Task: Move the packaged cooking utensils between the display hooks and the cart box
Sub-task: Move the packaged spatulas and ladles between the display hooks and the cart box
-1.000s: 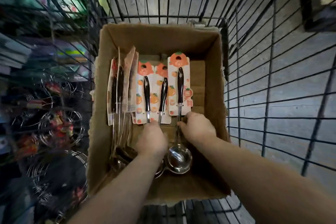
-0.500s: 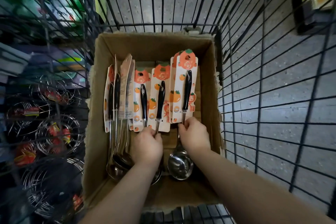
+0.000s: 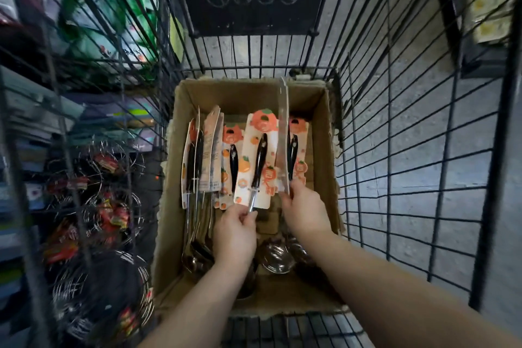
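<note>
On the left, behind the black wire wall of the cart [image 3: 93, 70], store shelves hold blurred packages and round wire racks [image 3: 113, 200]. In the middle, an open cardboard box [image 3: 319, 133] sits on the cart bottom with packaged ladles inside. The left hand [image 3: 236, 234] grips the metal stem of one carded ladle [image 3: 258, 167], tilted up. The right hand [image 3: 303, 210] pinches another card [image 3: 283, 138], turned edge-on. On the right, through the wires, is grey concrete floor [image 3: 409, 150].

Matt brown cardboard box [image 3: 320, 133] holds glossy steel ladles [image 3: 275, 258] on printed paper cards [image 3: 255, 161].
</note>
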A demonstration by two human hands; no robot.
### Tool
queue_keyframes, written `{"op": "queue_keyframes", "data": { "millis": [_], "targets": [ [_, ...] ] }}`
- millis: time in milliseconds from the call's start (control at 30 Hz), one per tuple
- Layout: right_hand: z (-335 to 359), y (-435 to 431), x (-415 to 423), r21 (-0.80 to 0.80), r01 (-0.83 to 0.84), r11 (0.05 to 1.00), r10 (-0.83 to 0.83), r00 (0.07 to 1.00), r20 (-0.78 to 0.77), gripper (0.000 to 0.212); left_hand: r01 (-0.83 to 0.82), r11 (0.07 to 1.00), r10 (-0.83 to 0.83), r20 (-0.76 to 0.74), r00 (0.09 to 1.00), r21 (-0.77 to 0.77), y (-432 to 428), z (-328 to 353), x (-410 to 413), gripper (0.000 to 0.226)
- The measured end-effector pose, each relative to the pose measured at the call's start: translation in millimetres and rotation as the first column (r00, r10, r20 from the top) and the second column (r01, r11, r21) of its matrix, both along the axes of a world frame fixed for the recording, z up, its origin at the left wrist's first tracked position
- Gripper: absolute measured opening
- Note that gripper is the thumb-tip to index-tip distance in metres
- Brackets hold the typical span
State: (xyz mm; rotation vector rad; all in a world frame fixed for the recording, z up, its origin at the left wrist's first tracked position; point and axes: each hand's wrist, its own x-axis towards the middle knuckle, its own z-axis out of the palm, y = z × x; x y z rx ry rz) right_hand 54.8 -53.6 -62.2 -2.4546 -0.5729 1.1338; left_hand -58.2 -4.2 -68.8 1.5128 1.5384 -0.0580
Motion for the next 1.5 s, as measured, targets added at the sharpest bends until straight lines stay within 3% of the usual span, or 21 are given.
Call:
{"op": "queue_keyframes", "data": {
  "millis": [267, 433, 533, 767, 867, 967, 1133, 1300, 1400, 1500],
  "targets": [
    [45, -2, -5, 0.006, -0.101, 0.995, 0.1, 0.989, 0.112, 0.025, -0.178, 0.984, 0.177, 0.128, 0.976, 0.003, 8, 48, -7, 0.005],
    [89, -3, -9, -0.001, -0.141, 0.99, 0.141, 0.982, 0.127, 0.032, -0.245, 0.969, 0.237, 0.217, 0.947, 0.011, 1, 100, -18, 0.013],
    [120, -3, -8, 0.066, -0.165, 0.984, 0.16, 0.984, 0.072, 0.021, -0.335, 0.942, 0.319, 0.251, 0.914, 0.025, -9, 129, -24, 0.01],
    [196, -9, -7, 0.134, -0.434, 0.891, 0.419, 0.899, 0.127, 0.024, -0.502, 0.845, 0.441, 0.292, 0.849, 0.185, -42, 199, -41, 0.01],
    [231, -16, -16, 0.207, -0.535, 0.819, 0.51, 0.844, 0.166, 0.024, -0.598, 0.755, 0.511, 0.329, 0.794, 0.269, -66, 236, -55, 0.007],
    [271, -27, -38, 0.296, -0.653, 0.697, 0.618, 0.757, 0.213, 0.019, -0.705, 0.642, 0.602, 0.372, 0.707, 0.301, -100, 269, -76, 0.008],
    [340, -48, -104, 0.422, -0.809, 0.409, 0.768, 0.555, 0.32, 0.013, -0.87, 0.393, 0.747, 0.448, 0.491, 0.299, -164, 316, -130, 0.021],
    [390, -95, -189, 0.51, -0.848, 0.146, 0.866, 0.359, 0.349, 0.024, -0.943, 0.155, 0.797, 0.527, 0.295, 0.295, -240, 358, -199, 0.015],
    [413, -136, -249, 0.533, -0.844, -0.06, 0.898, 0.187, 0.399, 0.015, -0.937, -0.028, 0.789, 0.583, 0.193, 0.348, -300, 381, -242, 0.014],
    [433, -194, -314, 0.565, -0.794, -0.224, 0.888, 0.073, 0.454, 0.015, -0.929, -0.18, 0.779, 0.624, 0.066, 0.323, -373, 399, -287, 0.013]
  ]
}}
